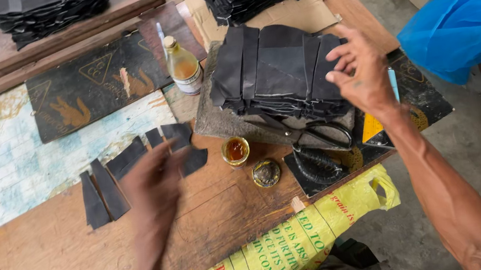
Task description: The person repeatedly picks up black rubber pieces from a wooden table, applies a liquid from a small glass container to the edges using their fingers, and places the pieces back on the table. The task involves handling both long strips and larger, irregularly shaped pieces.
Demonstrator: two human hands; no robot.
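Left hand (155,182) blurred; scissors (310,136) partly hidden under black stack (275,72).
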